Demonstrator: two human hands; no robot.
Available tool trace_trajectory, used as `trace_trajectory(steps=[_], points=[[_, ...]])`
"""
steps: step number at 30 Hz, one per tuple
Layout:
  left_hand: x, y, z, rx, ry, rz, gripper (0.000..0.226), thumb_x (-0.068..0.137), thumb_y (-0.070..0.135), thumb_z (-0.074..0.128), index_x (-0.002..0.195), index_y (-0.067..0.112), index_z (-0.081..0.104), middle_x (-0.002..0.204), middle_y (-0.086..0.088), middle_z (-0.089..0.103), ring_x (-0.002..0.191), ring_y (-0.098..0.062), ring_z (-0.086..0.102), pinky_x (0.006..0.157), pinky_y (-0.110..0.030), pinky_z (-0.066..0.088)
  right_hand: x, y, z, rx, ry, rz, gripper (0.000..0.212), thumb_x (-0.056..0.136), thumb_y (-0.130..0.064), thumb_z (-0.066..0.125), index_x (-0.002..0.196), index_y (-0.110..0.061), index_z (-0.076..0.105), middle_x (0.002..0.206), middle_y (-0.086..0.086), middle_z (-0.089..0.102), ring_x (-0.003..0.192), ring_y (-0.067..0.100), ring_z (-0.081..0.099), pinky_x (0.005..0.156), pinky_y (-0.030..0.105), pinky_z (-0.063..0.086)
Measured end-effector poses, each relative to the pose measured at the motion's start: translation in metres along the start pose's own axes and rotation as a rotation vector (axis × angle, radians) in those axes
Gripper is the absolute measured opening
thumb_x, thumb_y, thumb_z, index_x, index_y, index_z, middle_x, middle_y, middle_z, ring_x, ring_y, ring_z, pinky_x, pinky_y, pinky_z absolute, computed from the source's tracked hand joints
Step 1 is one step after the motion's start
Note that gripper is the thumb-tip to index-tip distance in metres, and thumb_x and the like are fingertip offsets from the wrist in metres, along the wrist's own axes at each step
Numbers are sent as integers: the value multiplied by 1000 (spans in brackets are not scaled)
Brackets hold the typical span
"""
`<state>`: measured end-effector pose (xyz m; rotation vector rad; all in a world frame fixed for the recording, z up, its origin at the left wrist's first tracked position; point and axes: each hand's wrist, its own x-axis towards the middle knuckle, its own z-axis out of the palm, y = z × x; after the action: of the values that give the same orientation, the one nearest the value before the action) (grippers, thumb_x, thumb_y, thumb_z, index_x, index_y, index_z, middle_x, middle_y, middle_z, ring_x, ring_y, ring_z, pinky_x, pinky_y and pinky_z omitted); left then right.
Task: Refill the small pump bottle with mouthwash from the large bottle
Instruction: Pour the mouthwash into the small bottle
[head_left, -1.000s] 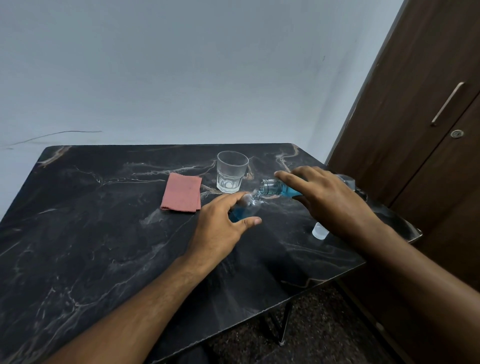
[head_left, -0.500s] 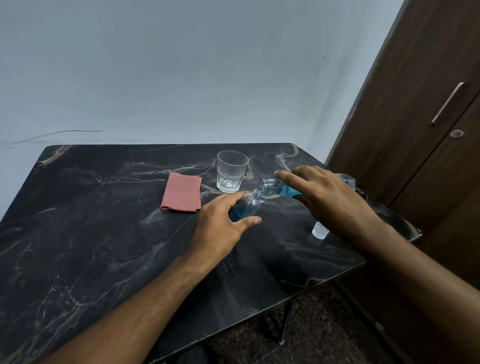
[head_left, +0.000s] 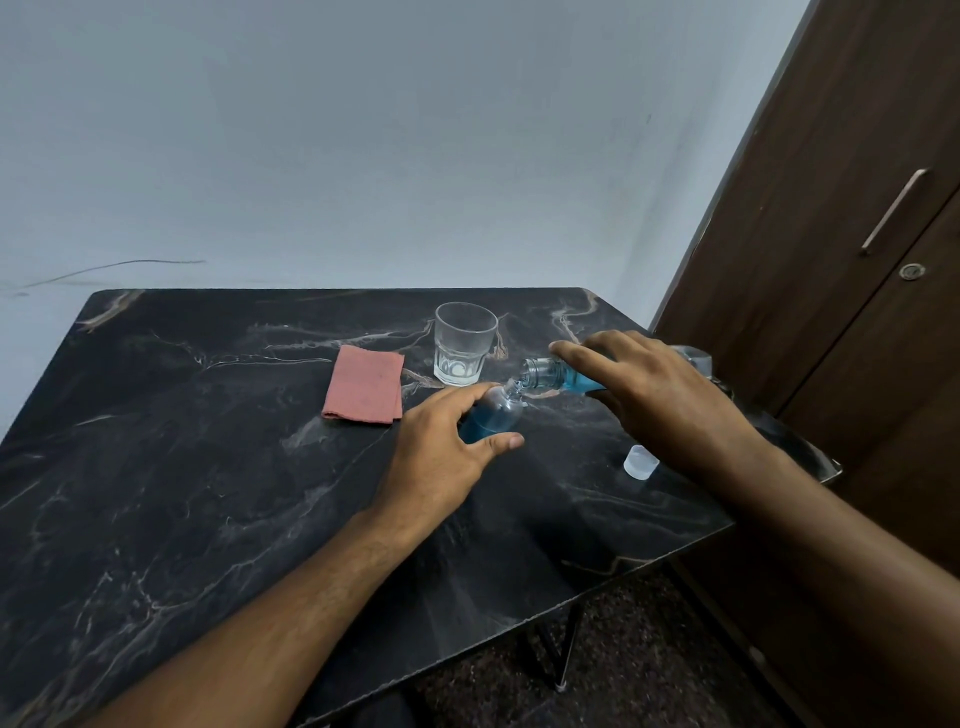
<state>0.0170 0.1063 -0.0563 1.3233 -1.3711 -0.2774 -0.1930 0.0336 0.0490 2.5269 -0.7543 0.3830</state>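
Two hands pouring, head view.
L hand (head_left: 441, 457) grips small bottle (head_left: 491, 415) standing on table (head_left: 182, 467); R hand (head_left: 660, 395) grips big bottle (head_left: 550, 375) tipped, mouth at small one's neck. Cap (head_left: 640, 461) near R wrist.

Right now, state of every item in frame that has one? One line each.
small pump bottle: uncapped, tilted, partly filled with blue liquid, held by left hand
large bottle: uncapped, tipped near horizontal, mouth at the small bottle's neck, held by right hand
glass: upright, empty
cloth: folded, flat on table
white cap: off, on table
cabinet door: closed
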Motion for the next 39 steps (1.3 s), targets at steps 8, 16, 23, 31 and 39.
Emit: trace_trajectory(steps=[8,16,23,31,39], points=[[0,0,0,-7,7,2,56,70,33,90,122,33,70,101,24,66,99,16,57,78,2,41,0,0,0,-1,4,-3,66,89,-5,72,148,-20,45,126,11,61,105,29,60,85,41,51],[0,-1,1,-7,16,-3,56,70,35,90,122,33,70,102,21,67,99,14,58,79,0,43,0,1,1,9,12,-4,66,89,-5,72,148,-20,46,126,11,60,105,30,60,85,43,51],[0,-1,0,-7,15,-3,56,70,37,89,122,31,70,104,21,68,101,13,58,80,-1,45,1,3,1,3,14,-2,65,90,-5,71,148,-21,45,126,11,60,106,30,60,85,44,51],[0,0,0,-8,21,6,56,70,35,89,122,29,70,99,27,63,101,17,56,80,0,43,1,2,0,2,8,-1,65,89,-5,71,147,-21,45,126,11,60,105,30,60,85,44,51],[0,0,0,-18,20,12,53,70,35,90,120,31,71,103,19,68,100,11,59,79,-2,46,1,1,-1,6,2,0,68,88,-4,72,148,-21,45,128,11,60,107,30,60,85,41,50]])
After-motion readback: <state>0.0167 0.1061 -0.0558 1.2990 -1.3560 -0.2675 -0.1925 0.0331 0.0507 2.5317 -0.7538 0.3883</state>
